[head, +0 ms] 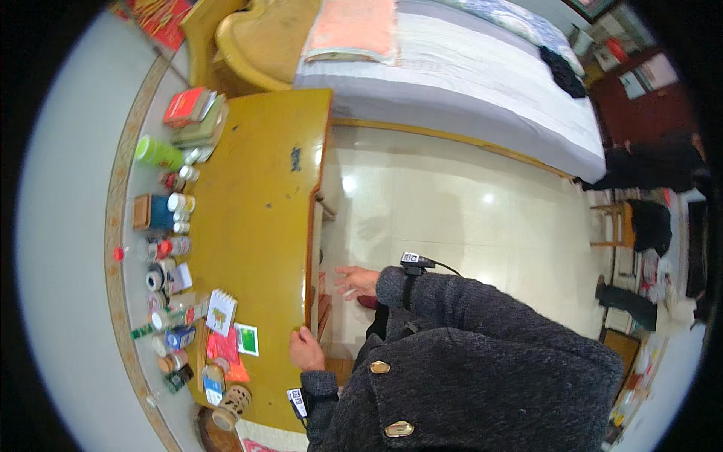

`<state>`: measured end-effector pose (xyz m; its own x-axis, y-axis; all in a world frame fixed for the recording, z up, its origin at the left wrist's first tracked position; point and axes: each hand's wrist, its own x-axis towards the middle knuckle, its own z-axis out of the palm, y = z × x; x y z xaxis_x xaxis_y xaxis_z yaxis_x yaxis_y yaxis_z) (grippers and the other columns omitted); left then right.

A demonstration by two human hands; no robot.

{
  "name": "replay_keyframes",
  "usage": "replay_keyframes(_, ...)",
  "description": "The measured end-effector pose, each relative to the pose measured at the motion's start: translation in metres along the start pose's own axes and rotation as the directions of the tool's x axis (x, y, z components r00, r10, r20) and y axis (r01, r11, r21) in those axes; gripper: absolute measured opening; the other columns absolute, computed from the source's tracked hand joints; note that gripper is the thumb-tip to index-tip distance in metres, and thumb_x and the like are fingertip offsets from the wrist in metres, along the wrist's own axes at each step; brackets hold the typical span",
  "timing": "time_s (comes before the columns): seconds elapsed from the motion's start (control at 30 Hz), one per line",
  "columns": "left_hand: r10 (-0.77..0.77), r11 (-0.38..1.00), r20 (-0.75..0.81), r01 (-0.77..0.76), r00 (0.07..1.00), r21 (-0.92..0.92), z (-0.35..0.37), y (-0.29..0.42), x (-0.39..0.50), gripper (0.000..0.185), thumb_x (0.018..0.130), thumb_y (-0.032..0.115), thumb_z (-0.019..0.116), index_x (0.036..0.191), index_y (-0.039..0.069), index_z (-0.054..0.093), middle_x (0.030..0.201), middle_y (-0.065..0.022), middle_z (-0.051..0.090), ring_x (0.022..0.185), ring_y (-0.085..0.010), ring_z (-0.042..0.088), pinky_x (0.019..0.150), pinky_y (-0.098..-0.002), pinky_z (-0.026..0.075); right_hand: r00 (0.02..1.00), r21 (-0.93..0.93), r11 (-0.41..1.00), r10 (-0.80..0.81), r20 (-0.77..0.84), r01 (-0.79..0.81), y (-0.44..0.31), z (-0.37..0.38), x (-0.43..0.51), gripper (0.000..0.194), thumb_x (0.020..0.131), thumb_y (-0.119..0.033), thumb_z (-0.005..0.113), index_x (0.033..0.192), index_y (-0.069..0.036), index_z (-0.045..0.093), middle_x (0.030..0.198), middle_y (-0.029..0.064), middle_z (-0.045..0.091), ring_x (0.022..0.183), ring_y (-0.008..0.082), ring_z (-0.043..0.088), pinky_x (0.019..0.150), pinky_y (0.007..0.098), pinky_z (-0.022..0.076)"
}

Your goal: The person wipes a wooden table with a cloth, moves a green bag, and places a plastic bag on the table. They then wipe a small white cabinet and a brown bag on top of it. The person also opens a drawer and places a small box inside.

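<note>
My left hand [308, 349] rests at the front edge of a yellow wooden desk [254, 243], its fingers curled; their grip on the edge is hidden. My right hand [357, 281] hangs in front of the desk with fingers apart and nothing in it. Close by, reddish-brown items [323, 308] show below the desk's edge, only partly visible. Near my left hand on the desktop lie a green-and-white packet [247, 339], pink and red packets [225, 346] and a small spiral notepad [221, 312].
Bottles and jars [181, 203] line the wall side of the desk, with a green bottle [158, 152] and stacked books [195, 116] farther along. A patterned cup [232, 405] stands near the end. Beyond the tiled floor [429, 198] are a bed [452, 73] and a wooden chair [615, 224].
</note>
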<state>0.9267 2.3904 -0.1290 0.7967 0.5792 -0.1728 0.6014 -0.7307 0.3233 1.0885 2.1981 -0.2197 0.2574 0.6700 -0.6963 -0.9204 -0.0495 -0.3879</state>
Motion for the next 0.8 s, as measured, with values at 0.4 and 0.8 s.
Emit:
replay_keyframes(0.4,0.089,0.992,0.143,-0.075,0.986,-0.104,0.002,-0.006,0.010,0.049,0.100,0.037,0.043,0.082,-0.007,0.058,0.074,-0.0241,0.060,0.068,-0.0401,0.056,0.069,-0.0480,0.044,0.808,0.209,0.966,-0.002,-0.589,0.155,0.141,-0.197,-0.222,0.037,0.093,-0.009,0.047,0.128,-0.001,0.051,0.091,0.0127,0.067,0.066,0.0212,0.066,0.056,0.0367,0.0560)
replay_keyframes(0.8,0.785,0.619,0.387,-0.594,0.483,-0.514,0.214,0.212,0.002,0.014,0.087,0.014,0.057,0.086,0.003,0.066,0.080,-0.0164,0.066,0.077,-0.0283,0.064,0.074,-0.0385,0.050,0.631,0.359,0.769,-0.074,-0.772,0.529,0.263,-0.326,-0.325,0.034,0.091,-0.025,0.054,0.114,0.001,0.058,0.098,0.0165,0.067,0.070,0.0244,0.067,0.049,0.0382,0.0545)
